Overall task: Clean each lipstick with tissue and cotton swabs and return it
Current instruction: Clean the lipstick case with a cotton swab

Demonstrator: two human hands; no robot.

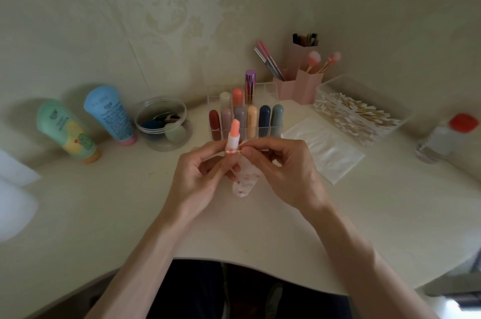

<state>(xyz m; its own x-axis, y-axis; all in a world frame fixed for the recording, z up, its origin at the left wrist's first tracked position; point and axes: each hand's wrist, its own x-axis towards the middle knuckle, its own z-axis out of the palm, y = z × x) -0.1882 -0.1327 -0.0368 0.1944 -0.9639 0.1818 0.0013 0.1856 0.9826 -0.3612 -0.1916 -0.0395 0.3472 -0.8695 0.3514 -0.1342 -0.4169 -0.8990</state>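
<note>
Left hand [197, 170]: grips uncapped coral lipstick [233, 133] upright above the surface [104, 214]. Stained tissue [244, 182]: hangs between both hands. Right hand [283, 170]: pinches cotton swab [236, 151], tip touching the lipstick's base. Far right: clear box of swabs [359, 113].

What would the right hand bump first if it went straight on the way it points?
Most likely the peach lipstick held by the left hand. The right hand points its cotton swab at the lipstick's white base.
</note>
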